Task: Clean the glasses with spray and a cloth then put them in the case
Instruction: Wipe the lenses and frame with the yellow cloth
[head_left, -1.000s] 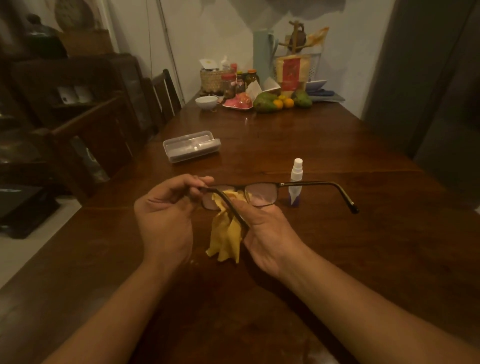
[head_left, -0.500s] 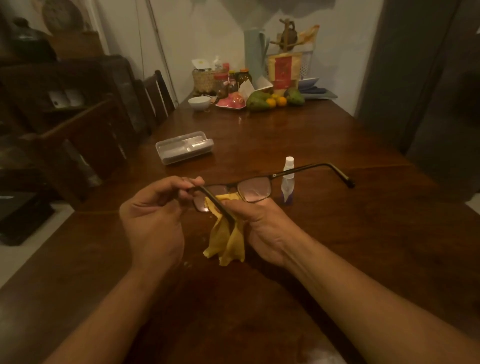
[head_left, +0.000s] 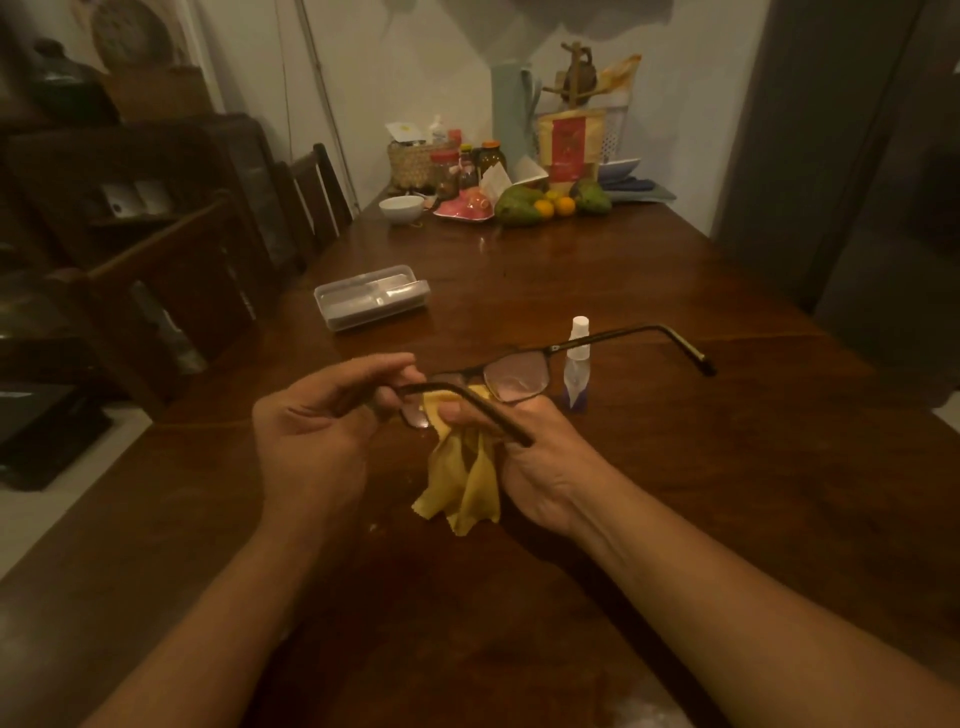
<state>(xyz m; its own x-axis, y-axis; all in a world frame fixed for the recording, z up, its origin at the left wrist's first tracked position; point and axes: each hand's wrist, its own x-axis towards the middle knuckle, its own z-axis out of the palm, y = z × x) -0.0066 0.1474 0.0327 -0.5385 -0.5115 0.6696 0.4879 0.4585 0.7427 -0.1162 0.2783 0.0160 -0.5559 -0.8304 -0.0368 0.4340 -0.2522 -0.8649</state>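
Left hand (head_left: 311, 441) pinches the dark-framed rectangular glasses (head_left: 519, 376) at the hinge; right hand (head_left: 530, 457) presses the yellow cloth (head_left: 462, 488) onto one lens.

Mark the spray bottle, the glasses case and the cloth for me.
spray bottle (head_left: 575, 379): head view, on its clear body.
glasses case (head_left: 371, 297): head view, on its lid.
cloth (head_left: 462, 483): head view, on the hanging folds.

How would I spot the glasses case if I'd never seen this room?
Start at the long wooden table. The case lies toward its left edge, beyond the left hand and short of the white bowl at the far end. It is the only see-through plastic box, oblong and flat.
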